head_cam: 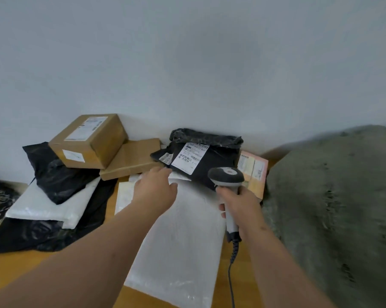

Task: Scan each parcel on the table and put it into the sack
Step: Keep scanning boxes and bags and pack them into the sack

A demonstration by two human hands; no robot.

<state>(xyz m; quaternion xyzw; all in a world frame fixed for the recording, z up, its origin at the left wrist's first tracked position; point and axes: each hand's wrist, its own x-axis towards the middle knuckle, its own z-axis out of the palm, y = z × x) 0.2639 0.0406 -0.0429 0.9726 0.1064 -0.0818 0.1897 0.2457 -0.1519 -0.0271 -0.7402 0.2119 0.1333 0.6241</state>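
Head view, black parcel (209,161) white label (188,160) unreadable

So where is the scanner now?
In the head view, the scanner is right of centre, held in the right hand, between the white mailer and the sack.

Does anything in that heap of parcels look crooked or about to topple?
Yes. The cardboard box sits tilted, propped half on a flat carton and half on a crumpled black bag. It looks unsteady. Nothing seems torn or spilled. The right hand grips the scanner.
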